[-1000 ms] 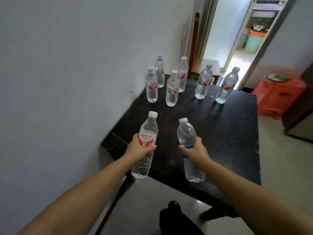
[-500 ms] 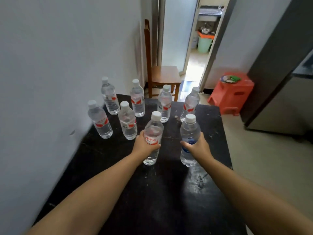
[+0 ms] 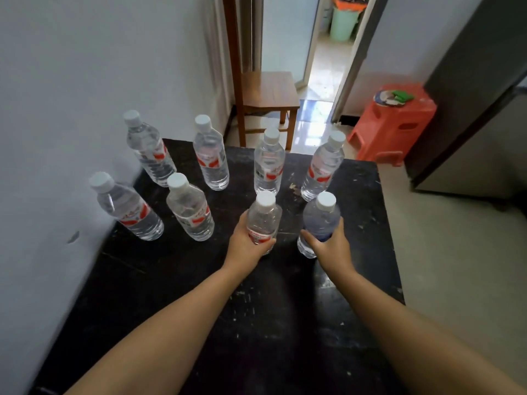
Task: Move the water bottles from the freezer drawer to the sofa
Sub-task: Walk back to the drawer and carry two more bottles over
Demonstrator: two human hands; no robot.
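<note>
Water bottles, total count: eight, all upright on a black table (image 3: 285,323), all clear plastic with white caps.

Held bottles: two.
- Red-labelled bottle (image 3: 263,218): gripped low on the body by the left hand (image 3: 245,246), fingers curled round the label; base on or just above the tabletop, contact not discernible.
- Blue-labelled bottle (image 3: 320,220): gripped by the right hand (image 3: 330,249), thumb and fingers wrapped round the lower body; label mostly covered by the hand.

Free-standing bottles: six, all red-labelled.
- Beyond the left hand: one bottle (image 3: 269,162), just behind the held red-labelled bottle.
- Beyond the right hand: one bottle (image 3: 323,166), close behind the blue-labelled bottle.
- Left of the left hand, near row: two bottles (image 3: 189,208) (image 3: 128,208).
- Left of the left hand, far row: two bottles (image 3: 211,153) (image 3: 149,149).

Label print: too blurred to read. Fill level: hard to judge through the clear plastic.

Surroundings, one each:
- Wooden chair (image 3: 268,92) beyond the table's far edge, backrest cut off at the top.
- Red plastic stool (image 3: 396,124) beyond and right of the right hand, small items on top not identifiable.
- Dark appliance (image 3: 479,109) far right, cut off by the frame edge.
- Green bin (image 3: 343,24) through the doorway, partly cut off.
</note>
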